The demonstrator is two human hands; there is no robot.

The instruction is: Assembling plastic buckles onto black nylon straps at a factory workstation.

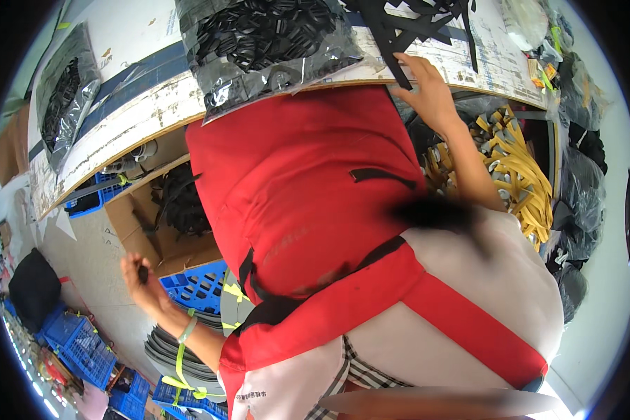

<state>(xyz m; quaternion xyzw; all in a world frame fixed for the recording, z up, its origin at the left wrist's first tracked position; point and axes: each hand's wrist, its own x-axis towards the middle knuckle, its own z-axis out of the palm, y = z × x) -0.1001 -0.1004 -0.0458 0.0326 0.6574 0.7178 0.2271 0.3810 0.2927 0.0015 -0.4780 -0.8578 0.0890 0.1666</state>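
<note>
Two hands are out, one on each side of a big red bag [308,189] that fills the middle of the view and lies against the person's lap. Up top, the right hand [427,87] reaches onto the edge of the tabletop [140,105], fingers spread and pressing down on a tangle of black straps [413,21] that lies there. It is open, flat rather than gripping. Just left of those straps sits a clear plastic bag of black buckles [266,42], hanging a little over the tabletop's edge, right above the red bag. A second clear bag of black parts [63,91] lies further left on the same tabletop.

Down low on the left, the left hand [141,276] is held away from the bag, closed around a small dark thing [143,273]; what it is cannot be made out. A green band circles that wrist. Behind that hand stands an open cardboard box [140,231] under the tabletop, and blue crates [196,287] lie beside it. On the right, under the tabletop, a heap of yellow straps [518,168] spills out beside the right forearm.
</note>
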